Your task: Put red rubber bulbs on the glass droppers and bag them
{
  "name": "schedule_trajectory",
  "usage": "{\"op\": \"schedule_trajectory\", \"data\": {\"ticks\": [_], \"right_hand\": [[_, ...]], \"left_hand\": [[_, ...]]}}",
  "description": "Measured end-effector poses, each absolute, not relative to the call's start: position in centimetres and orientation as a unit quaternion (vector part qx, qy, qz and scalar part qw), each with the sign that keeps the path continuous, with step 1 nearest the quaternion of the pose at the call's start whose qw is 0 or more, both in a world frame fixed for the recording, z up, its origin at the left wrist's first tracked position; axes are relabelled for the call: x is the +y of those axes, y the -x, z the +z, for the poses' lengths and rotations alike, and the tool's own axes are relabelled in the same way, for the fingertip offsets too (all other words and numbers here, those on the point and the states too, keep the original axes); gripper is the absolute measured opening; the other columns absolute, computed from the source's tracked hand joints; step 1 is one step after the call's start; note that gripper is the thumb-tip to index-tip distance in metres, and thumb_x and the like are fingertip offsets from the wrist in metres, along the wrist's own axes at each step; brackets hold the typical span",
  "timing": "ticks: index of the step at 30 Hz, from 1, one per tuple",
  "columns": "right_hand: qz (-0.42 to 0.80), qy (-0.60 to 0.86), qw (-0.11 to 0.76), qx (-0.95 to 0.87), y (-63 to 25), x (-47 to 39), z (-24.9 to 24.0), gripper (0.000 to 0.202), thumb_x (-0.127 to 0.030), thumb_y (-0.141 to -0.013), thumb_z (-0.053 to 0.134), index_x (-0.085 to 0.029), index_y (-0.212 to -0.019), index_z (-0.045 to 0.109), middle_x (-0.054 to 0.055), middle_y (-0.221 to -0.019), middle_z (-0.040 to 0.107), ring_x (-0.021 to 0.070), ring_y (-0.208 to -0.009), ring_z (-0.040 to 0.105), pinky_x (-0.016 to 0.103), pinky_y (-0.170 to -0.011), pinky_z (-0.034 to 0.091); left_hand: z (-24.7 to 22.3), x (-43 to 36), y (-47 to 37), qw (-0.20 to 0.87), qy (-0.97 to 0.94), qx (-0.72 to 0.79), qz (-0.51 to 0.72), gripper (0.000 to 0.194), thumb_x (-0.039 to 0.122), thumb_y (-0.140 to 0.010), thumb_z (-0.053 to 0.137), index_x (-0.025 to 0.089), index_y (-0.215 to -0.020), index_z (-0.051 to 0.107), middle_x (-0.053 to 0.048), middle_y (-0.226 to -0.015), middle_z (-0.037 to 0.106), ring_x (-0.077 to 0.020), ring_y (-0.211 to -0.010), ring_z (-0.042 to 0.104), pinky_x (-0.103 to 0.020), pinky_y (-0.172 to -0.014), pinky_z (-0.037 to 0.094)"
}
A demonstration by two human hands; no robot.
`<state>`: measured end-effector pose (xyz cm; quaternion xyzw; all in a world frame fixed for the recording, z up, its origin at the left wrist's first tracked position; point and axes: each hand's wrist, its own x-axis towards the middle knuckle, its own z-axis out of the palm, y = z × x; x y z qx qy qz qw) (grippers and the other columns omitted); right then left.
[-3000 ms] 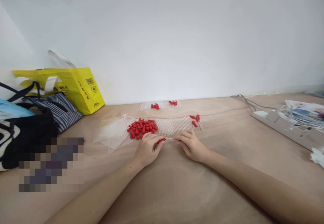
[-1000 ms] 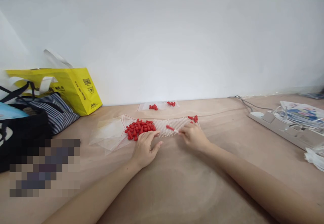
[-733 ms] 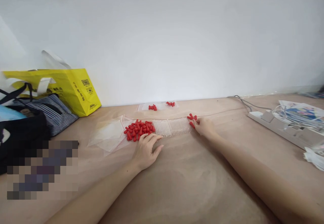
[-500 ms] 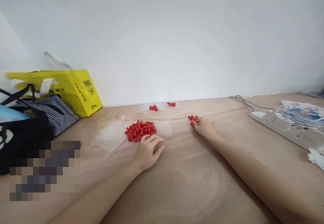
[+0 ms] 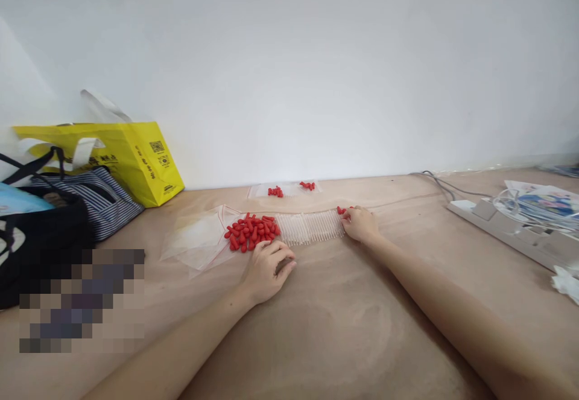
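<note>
My left hand (image 5: 266, 270) rests on the table just below a pile of red bulb-shaped pieces (image 5: 248, 232), its fingers apart and curved, holding nothing. The pile lies on the end of some clear plastic bags (image 5: 194, 240). To its right runs a row of thin, clear sticks (image 5: 312, 228), set side by side. At the row's right end is my right hand (image 5: 360, 225), fingers pinched together over a few red pieces (image 5: 341, 210). What its fingertips hold is hidden.
Small red clusters (image 5: 275, 192) lie on clear plastic near the wall. A yellow bag (image 5: 154, 165), a striped bag (image 5: 108, 198) and a black bag (image 5: 45, 249) stand left. Right are a power strip (image 5: 502, 228), cables, printed sheets (image 5: 543, 198) and a crumpled tissue (image 5: 566, 282).
My right hand has shifted slightly up and left, and now covers more of the red pieces at the row's end. My left hand has hardly moved.
</note>
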<state>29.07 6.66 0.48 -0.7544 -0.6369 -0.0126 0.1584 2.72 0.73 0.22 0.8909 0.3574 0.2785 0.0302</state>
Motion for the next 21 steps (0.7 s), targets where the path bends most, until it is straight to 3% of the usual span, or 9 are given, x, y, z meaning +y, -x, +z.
{"op": "schedule_trajectory", "data": {"ticks": [4,8,13,17,21], "right_hand": [[0.011,0.738,0.221,-0.637,-28.5,6.3,0.9,0.022,-0.023,-0.075,0.045,-0.018,-0.087,0.064,0.009,-0.094,0.06,0.0207,-0.087,0.054,0.032,-0.076,0.037],[0.102,0.561,0.286,-0.771,-25.7,3.8,1.4,0.013,-0.023,-0.074,0.049,-0.019,-0.077,0.062,0.003,-0.079,0.061,0.0144,-0.075,0.055,0.026,-0.07,0.041],[0.137,0.42,0.25,-0.862,-21.7,0.3,1.8,0.007,-0.027,-0.072,0.056,-0.026,-0.076,0.062,-0.001,-0.075,0.06,0.0141,-0.077,0.056,0.025,-0.07,0.042],[0.133,0.519,0.239,-0.81,-22.8,1.7,2.1,0.01,-0.03,-0.074,0.054,-0.027,-0.079,0.063,-0.002,-0.08,0.063,0.0124,-0.074,0.057,0.021,-0.067,0.042],[0.066,0.711,0.215,-0.666,-26.5,5.1,2.4,0.021,-0.03,-0.077,0.047,-0.018,-0.084,0.063,0.009,-0.084,0.064,0.0208,-0.08,0.058,0.031,-0.069,0.041]], "left_hand": [[0.3,0.8,-2.7,0.03,-0.892,0.356,0.277,0.008,0.02,-0.079,0.048,0.021,-0.081,0.056,0.001,-0.084,0.06,-0.0143,-0.08,0.054,-0.036,-0.085,0.031],[0.2,0.9,-2.7,0.014,-0.884,0.365,0.29,0.01,0.023,-0.078,0.051,0.021,-0.086,0.057,-0.001,-0.085,0.06,-0.0171,-0.084,0.053,-0.036,-0.082,0.034],[0.3,0.6,-2.7,0.01,-0.881,0.367,0.299,0.017,0.028,-0.076,0.055,0.02,-0.091,0.055,-0.003,-0.09,0.06,-0.0201,-0.09,0.052,-0.036,-0.08,0.036],[0.5,0.5,-2.8,0.033,-0.887,0.361,0.287,0.012,0.029,-0.077,0.054,0.02,-0.084,0.055,-0.002,-0.087,0.06,-0.0186,-0.086,0.052,-0.035,-0.08,0.037],[0.9,0.4,-3.2,0.051,-0.902,0.34,0.262,0.021,0.033,-0.078,0.053,0.022,-0.095,0.056,-0.003,-0.099,0.06,-0.0195,-0.094,0.051,-0.037,-0.086,0.034]]}}
